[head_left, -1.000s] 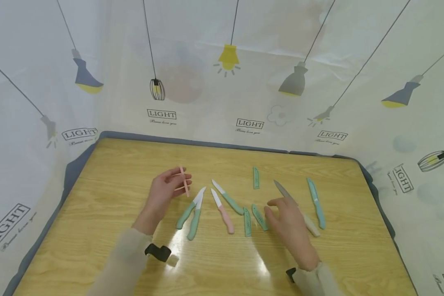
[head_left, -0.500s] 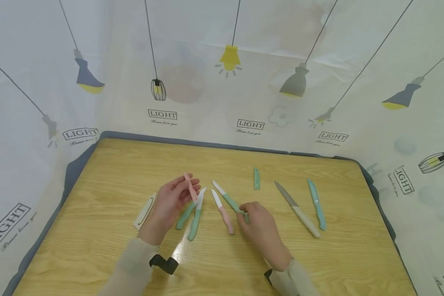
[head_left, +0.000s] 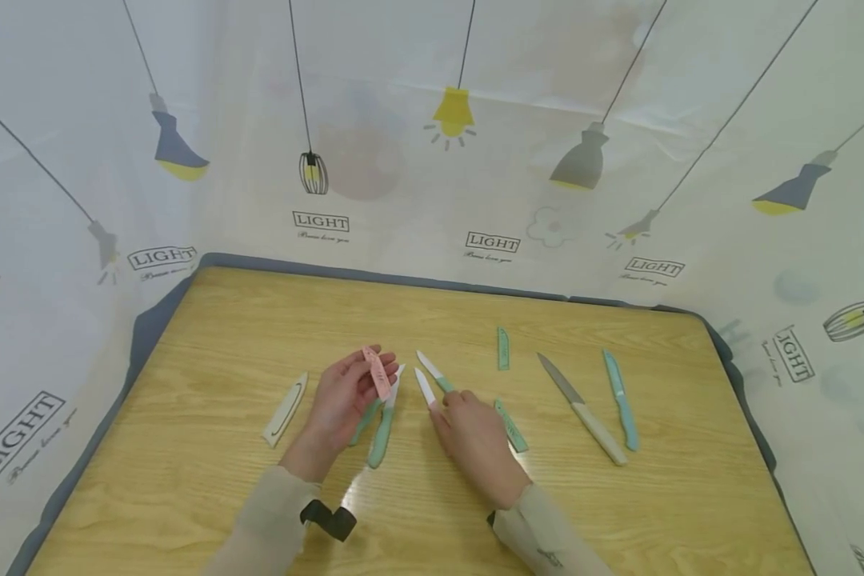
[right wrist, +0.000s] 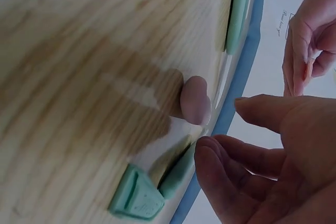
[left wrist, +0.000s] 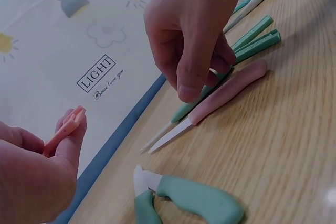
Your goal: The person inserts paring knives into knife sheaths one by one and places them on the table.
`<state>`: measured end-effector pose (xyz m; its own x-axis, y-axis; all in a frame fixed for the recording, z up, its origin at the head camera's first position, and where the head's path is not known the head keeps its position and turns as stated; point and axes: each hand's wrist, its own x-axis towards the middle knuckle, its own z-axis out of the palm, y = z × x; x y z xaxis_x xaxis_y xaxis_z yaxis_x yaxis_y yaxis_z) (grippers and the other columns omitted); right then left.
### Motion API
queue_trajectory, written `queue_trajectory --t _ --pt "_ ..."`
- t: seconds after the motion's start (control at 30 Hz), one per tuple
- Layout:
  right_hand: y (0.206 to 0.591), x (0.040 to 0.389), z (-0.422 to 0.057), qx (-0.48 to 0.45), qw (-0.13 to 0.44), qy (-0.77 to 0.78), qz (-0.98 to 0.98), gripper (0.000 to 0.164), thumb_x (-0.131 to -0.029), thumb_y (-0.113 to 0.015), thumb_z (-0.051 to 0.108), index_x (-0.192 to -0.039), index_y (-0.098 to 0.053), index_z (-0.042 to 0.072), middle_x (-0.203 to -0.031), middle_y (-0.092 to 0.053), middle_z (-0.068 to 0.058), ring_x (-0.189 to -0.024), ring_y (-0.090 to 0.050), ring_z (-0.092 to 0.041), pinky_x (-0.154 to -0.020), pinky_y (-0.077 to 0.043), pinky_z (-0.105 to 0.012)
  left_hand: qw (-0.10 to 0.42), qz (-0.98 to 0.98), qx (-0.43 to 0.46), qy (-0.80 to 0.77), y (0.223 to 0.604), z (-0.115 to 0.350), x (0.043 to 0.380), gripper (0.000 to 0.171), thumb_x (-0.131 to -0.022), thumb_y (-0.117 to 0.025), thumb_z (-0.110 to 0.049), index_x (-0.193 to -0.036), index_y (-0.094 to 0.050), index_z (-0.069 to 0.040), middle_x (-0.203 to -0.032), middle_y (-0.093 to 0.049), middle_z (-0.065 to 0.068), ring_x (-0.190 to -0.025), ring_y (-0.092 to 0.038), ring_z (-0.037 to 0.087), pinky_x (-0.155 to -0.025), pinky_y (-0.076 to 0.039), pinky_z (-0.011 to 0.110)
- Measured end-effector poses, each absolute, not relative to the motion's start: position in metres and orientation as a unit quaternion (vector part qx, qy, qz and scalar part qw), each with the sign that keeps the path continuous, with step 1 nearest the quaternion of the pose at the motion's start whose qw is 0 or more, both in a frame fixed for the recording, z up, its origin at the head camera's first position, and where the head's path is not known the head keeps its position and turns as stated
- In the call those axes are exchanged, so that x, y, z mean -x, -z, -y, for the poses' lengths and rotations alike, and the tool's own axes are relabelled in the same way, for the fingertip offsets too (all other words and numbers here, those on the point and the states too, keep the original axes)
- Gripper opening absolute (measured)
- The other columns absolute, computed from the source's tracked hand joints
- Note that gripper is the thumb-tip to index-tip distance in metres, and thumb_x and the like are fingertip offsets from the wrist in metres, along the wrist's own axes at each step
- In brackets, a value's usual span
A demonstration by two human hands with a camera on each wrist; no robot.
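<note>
My left hand [head_left: 334, 400] pinches a pink knife sheath [head_left: 378, 374] between thumb and fingers, raised over the tabletop. Under and beside that hand lie two green-handled knives [head_left: 382, 438] with white blades, tips together. My right hand [head_left: 475, 436] hovers over a pink-handled knife [left wrist: 226, 95], hiding its handle in the head view. In the right wrist view the thumb and fingers stand apart, close to the pink handle end [right wrist: 195, 100]. Another green-handled knife [head_left: 430, 366] lies alongside, its handle partly covered by the right hand.
Green sheaths [head_left: 510, 426] lie right of the right hand, with another green sheath [head_left: 503, 348] farther back. A cream-handled knife [head_left: 598, 432] and a blue knife [head_left: 621, 400] lie at the right. A cream sheath [head_left: 286, 410] is left of the left hand on the wooden table [head_left: 209, 480].
My right hand has swept left from beside the cream-handled knife to over the pink one. The left hand has shifted slightly right and turned the pink sheath so its flat face shows.
</note>
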<state>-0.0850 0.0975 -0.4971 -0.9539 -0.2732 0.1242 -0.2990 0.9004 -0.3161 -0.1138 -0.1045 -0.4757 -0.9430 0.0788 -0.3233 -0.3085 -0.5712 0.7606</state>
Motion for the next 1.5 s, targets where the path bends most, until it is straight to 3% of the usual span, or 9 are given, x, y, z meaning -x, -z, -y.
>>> queue_trajectory --t 0.1,0.37,0.6,0.8,1.0,1.2,1.33,1.5 --pt "0.499 0.087 -0.095 -0.142 0.034 -0.154 0.977 0.028 -0.095 -0.059 0.03 -0.077 -0.059 0.009 -0.065 -0.047 0.001 -0.049 -0.041 -0.013 -0.039 -0.037 -0.027 0.106 -0.451 0.135 -0.876 0.477 0.103 0.114 0.042 -0.102 -0.04 -0.003 -0.141 -0.037 0.011 -0.115 -0.064 0.017 -0.123 -0.051 0.036 -0.095 -0.049 0.035" --pt "0.502 0.089 -0.09 -0.137 -0.002 -0.111 0.984 0.03 -0.09 -0.065 0.03 -0.072 -0.054 0.009 -0.065 -0.046 -0.003 -0.049 -0.043 -0.016 -0.038 -0.039 -0.032 0.088 -0.467 0.145 -0.868 0.478 0.101 0.115 0.042 -0.1 -0.044 0.0 -0.14 -0.039 0.012 -0.134 -0.049 0.032 -0.125 -0.047 0.04 -0.093 -0.051 0.035" --pt "0.505 0.091 -0.09 -0.142 0.003 -0.109 0.984 0.028 -0.089 -0.065 0.024 -0.07 -0.053 0.009 -0.061 -0.044 -0.001 -0.048 -0.041 -0.015 -0.038 -0.037 -0.031 0.078 -0.475 0.144 -0.865 0.479 0.1 0.114 0.041 -0.099 -0.046 0.0 -0.138 -0.04 0.013 -0.123 -0.059 0.024 -0.12 -0.053 0.037 -0.094 -0.051 0.034" --pt "0.502 0.089 -0.095 -0.114 -0.022 -0.164 0.98 0.023 -0.083 -0.064 0.022 -0.065 -0.051 0.014 -0.058 -0.045 0.002 -0.047 -0.04 -0.012 -0.036 -0.035 -0.027 0.071 -0.467 0.15 -0.869 0.479 0.097 0.114 0.043 -0.099 -0.047 0.0 -0.139 -0.038 0.013 -0.133 -0.049 0.032 -0.115 -0.058 0.033 -0.094 -0.05 0.034" --pt "0.493 0.081 -0.108 -0.092 -0.055 -0.24 0.965 0.019 -0.093 -0.057 0.03 -0.084 -0.054 0.014 -0.062 -0.051 0.005 -0.047 -0.043 -0.008 -0.038 -0.037 -0.022 0.063 -0.451 0.148 -0.878 0.479 0.092 0.116 0.042 -0.098 -0.048 0.002 -0.137 -0.037 0.015 -0.131 -0.051 0.033 -0.119 -0.053 0.038 -0.092 -0.051 0.037" --pt "0.486 0.073 -0.13 -0.141 -0.029 -0.264 0.954 0.022 -0.097 -0.056 0.027 -0.107 -0.063 0.008 -0.076 -0.063 0.006 -0.054 -0.049 -0.004 -0.047 -0.044 -0.018 0.076 -0.462 0.139 -0.872 0.481 0.084 0.117 0.04 -0.099 -0.047 0.001 -0.136 -0.038 0.013 -0.135 -0.047 0.033 -0.114 -0.059 0.034 -0.092 -0.05 0.042" --pt "0.479 0.067 -0.141 -0.146 -0.035 -0.295 0.943 0.022 -0.098 -0.055 0.026 -0.106 -0.065 0.008 -0.085 -0.067 0.006 -0.068 -0.058 -0.004 -0.058 -0.051 -0.019 0.084 -0.472 0.142 -0.866 0.48 0.076 0.117 0.04 -0.099 -0.046 0.0 -0.137 -0.038 0.011 -0.134 -0.05 0.03 -0.112 -0.061 0.031 -0.094 -0.049 0.045" --pt "0.474 0.06 -0.148 -0.156 -0.053 -0.352 0.921 0.021 -0.098 -0.055 0.029 -0.1 -0.066 0.012 -0.082 -0.067 0.007 -0.065 -0.059 -0.002 -0.057 -0.052 -0.02 0.087 -0.473 0.131 -0.867 0.48 0.067 0.118 0.038 -0.1 -0.044 0.001 -0.136 -0.039 0.011 -0.133 -0.05 0.031 -0.113 -0.06 0.031 -0.096 -0.046 0.048"
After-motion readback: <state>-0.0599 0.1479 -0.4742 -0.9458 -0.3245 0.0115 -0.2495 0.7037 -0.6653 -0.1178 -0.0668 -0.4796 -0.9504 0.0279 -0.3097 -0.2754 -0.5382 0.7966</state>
